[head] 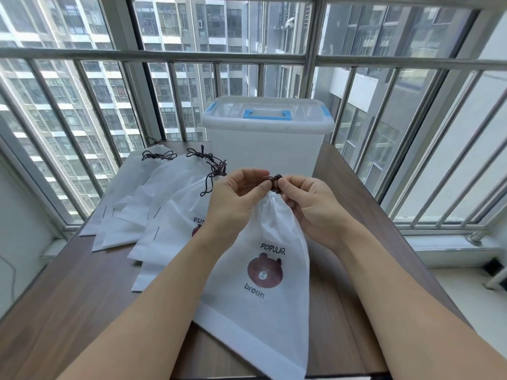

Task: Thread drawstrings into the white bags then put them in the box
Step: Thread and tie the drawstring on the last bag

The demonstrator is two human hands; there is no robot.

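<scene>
1. Two hands at centre: left hand [238, 193] and right hand [307, 204] both pinching brown drawstring [275, 179], apparently knotted, atop gathered white bag [263, 242].
2. Spare bags [153, 204] fanned at 10 o'clock on table [68, 297].
3. Lidded box [267, 144] at 12 o'clock.

Table [82, 283]: bears everything below.
Storage box [267, 152]: 12 o'clock, at the table's far edge, lid on.
Held drawstring bag [263, 270]: centre, before the box, neck toward 12.
Fanned bags [153, 204]: 10 o'clock, overlapping, left of the held bag.
</scene>
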